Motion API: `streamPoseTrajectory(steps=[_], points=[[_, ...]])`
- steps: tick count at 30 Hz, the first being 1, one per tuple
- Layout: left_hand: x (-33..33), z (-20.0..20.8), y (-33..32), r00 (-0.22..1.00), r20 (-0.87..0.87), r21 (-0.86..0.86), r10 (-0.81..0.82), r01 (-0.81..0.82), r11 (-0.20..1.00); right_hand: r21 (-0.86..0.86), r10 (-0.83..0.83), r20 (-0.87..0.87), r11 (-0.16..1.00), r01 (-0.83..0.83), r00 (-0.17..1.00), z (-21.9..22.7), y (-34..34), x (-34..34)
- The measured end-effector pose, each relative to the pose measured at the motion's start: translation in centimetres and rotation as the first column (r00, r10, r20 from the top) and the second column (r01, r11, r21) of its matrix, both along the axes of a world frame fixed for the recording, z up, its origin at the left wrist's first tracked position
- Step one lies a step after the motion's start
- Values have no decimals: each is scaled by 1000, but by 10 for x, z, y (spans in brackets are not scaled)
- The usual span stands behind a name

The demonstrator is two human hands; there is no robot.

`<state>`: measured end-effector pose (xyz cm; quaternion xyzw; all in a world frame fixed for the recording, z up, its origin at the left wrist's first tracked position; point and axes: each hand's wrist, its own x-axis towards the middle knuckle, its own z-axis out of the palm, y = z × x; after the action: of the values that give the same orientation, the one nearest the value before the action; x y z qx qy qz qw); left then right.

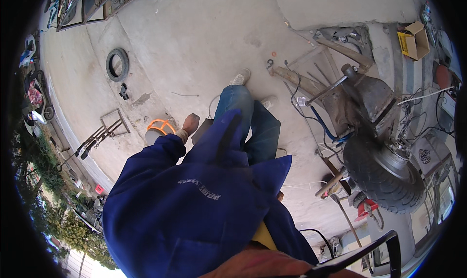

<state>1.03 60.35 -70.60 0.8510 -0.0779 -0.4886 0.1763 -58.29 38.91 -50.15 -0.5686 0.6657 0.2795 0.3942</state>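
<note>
My left hand (190, 124) hangs out past the blue sleeve with its fingers curled in, and nothing shows in it. Right beside it, on the floor, is a round orange frame (165, 126) with a grey disc, possibly a stool. A dark grey flat-sided thing (200, 130) shows between that hand and my jacket; what it is I cannot make out. Of my right hand (280, 196) only a small bit of skin peeks out by the jacket's edge, its fingers hidden. My legs in jeans (237, 100) are apart, one shoe (240, 77) ahead of the other.
At right stands a rusty metal frame (304, 83) by a large treaded wheel (384, 173), with cables around. An opened cardboard box (417, 42) sits at the far right. A loose tyre (117, 64) and a metal rack (109, 129) lie at left. Metal framework (92, 5) stands at the top left.
</note>
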Motion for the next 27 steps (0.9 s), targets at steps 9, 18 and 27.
streamPoseTrajectory(steps=[9, 18, 27], points=[[-37, -72, -16, 825, 62, -264, -562, 557, 788, -71, 57, 14, 996, -56, 998, -102, 7, -15], [-20, -139, -6, 862, -145, -205, -486, 455, 867, -101, -71, 66, 992, 77, 995, -221, 4, 22], [28, -227, -17, 791, -149, -265, -593, 546, 795, -248, -289, 36, 925, 289, 957, -287, 27, 67]])
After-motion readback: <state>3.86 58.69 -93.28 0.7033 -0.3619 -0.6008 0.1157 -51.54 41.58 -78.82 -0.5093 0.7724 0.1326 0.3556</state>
